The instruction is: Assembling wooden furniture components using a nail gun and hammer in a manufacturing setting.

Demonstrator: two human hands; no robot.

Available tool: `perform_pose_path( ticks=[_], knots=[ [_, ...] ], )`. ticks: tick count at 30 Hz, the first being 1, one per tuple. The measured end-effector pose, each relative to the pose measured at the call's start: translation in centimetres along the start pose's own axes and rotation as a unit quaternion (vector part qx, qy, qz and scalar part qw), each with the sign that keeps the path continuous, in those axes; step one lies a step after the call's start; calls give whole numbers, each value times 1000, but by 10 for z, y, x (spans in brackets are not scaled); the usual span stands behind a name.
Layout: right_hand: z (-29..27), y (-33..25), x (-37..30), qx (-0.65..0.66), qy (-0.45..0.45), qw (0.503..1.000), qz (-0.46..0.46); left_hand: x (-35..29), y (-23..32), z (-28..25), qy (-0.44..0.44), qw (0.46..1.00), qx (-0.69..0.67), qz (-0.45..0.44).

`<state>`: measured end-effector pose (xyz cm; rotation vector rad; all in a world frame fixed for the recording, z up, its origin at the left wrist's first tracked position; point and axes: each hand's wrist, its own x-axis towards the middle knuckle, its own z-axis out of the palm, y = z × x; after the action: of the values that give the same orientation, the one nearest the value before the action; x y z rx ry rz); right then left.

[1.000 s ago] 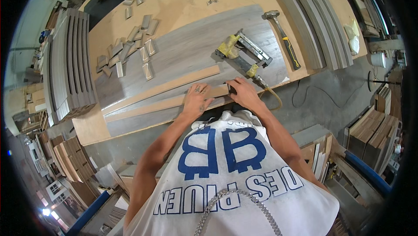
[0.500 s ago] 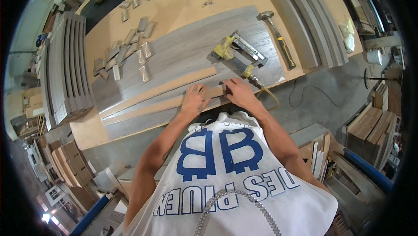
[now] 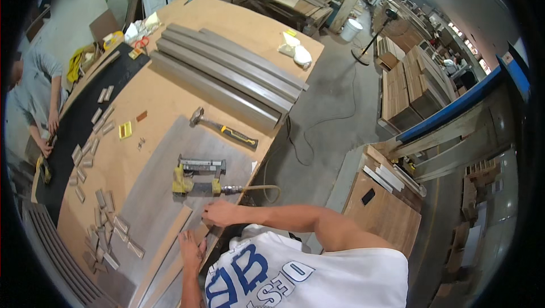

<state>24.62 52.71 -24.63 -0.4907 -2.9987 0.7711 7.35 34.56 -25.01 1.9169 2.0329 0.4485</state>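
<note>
A long wood strip (image 3: 169,277) with a tan face lies along the near edge of a grey wood-grain panel (image 3: 156,180). My left hand (image 3: 192,251) is closed over this strip, fingers across its top and thumb at its side. Around the strip's far end, my right hand (image 3: 221,213) has its fingers curled; the palm side is hidden. Beside them, a second tan-faced strip (image 3: 162,257) rests on the panel, apart from my hands. A yellow and black nail gun (image 3: 196,177), with a hose attached, lies just beyond my right hand.
A hammer (image 3: 224,129) lies past the nail gun, before stacked grey profiles (image 3: 221,75). Several small grey wood blocks (image 3: 102,223) are scattered at left. Another person (image 3: 42,92) works at the far left. An air hose (image 3: 264,189) hangs over the table edge.
My view has swung to the right, bringing the aisle and a far table into sight. Both hands stay at the same strip, and the nail gun and hammer stay on the table.
</note>
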Motion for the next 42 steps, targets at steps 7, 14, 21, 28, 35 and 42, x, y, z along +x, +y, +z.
perform_pose_path(
  ticks=[7,14,21,28,35,42],
  knots=[
    [-4,0,3,-13,-11,1000,3,5,3,-7,28,999,-37,25],
    [13,-14,26,-36,-46,998,-19,-13,-21,-3,40,999,-26,-9],
    [1,6,7,-19,-21,1000,1,4,-1,13,42,998,-34,-15],
    [-28,-2,-2,12,-39,999,5,18,27,10,57,996,-64,-39],
    [-22,-10,-14,116,14,991,70,18,27,14,74,991,-103,-44],
    [13,-28,-39,474,83,846,229,36,36,22,53,992,-104,-50]
  ],
)
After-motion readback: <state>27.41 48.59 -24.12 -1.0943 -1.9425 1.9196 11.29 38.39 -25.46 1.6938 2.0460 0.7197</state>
